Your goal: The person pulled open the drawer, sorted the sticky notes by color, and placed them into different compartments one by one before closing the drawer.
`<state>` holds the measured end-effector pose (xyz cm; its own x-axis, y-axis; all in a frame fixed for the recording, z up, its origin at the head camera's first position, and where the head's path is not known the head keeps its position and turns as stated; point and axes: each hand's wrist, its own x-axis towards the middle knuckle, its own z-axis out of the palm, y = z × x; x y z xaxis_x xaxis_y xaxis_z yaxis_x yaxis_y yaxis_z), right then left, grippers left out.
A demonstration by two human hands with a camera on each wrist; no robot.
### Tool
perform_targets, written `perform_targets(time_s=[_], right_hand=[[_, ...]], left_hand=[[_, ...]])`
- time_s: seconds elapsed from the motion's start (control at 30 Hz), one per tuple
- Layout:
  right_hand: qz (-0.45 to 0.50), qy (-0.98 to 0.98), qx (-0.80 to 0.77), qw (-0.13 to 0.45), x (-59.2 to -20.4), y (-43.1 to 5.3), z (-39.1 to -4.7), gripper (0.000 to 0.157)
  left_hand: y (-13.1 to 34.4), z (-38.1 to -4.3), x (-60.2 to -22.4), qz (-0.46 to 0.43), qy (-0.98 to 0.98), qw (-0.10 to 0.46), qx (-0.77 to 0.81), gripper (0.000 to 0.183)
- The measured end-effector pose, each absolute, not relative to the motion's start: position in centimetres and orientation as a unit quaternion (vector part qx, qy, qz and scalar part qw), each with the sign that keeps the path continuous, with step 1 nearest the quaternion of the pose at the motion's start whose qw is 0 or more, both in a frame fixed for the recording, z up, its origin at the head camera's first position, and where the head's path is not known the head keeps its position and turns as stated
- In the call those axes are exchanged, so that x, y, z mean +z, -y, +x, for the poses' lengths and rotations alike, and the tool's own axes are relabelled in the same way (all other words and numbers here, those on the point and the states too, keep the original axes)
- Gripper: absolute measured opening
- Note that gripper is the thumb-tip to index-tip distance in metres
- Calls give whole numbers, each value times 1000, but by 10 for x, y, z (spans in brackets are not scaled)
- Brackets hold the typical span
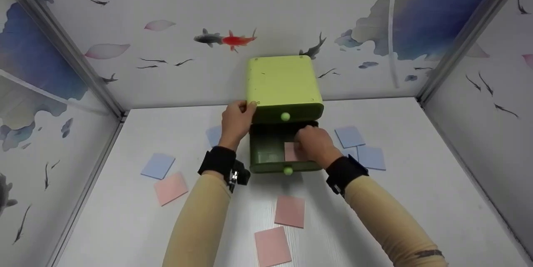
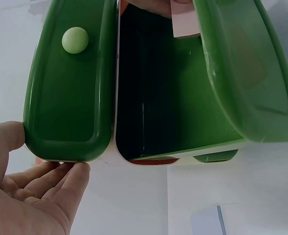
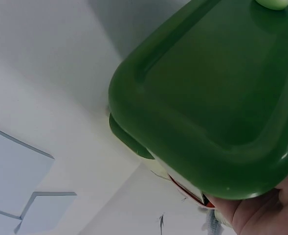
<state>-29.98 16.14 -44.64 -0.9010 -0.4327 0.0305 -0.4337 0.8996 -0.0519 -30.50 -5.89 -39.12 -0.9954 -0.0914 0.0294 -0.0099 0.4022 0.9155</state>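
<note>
A yellow-green drawer box point(image 1: 283, 81) with two dark green drawers stands against the back wall. Its upper drawer point(image 1: 266, 115) is closed, while the lower drawer point(image 1: 266, 152) is pulled out. My left hand point(image 1: 236, 122) grips the box's left front corner, thumb on the upper edge and fingers along the side point(image 2: 41, 196). Inside the lower drawer, my right hand point(image 1: 315, 144) pinches a pink card point(image 1: 290, 152); the left wrist view shows this card point(image 2: 185, 22) beside the fingers. The drawer front point(image 3: 202, 98) hides most of the right hand in the right wrist view.
Two pink cards point(image 1: 290, 211) point(image 1: 272, 246) lie in front of the box. To the left are a blue card point(image 1: 158, 165) and a pink card point(image 1: 170, 188); another blue card point(image 1: 214, 135) is partly hidden. Several blue cards point(image 1: 372, 158) lie right. Walls surround the white table point(image 1: 420, 200).
</note>
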Motion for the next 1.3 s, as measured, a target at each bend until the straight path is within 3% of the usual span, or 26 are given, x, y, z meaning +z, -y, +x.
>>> perform_targets(time_s=[0.47, 0.9, 1.07, 1.3], right_hand=[[214, 976, 30, -5, -444, -163, -300, 20], [268, 955, 115, 63, -406, -167, -269, 10], [311, 941, 125, 45, -396, -161, -247, 18], [351, 926, 139, 0, -396, -145, -226, 16]], left_hand=[[58, -306, -391, 33, 837, 35, -545, 30], [59, -304, -389, 37, 844, 23, -534, 33], [59, -303, -388, 39, 840, 13, -541, 35], [59, -303, -387, 41, 835, 12, -548, 36]])
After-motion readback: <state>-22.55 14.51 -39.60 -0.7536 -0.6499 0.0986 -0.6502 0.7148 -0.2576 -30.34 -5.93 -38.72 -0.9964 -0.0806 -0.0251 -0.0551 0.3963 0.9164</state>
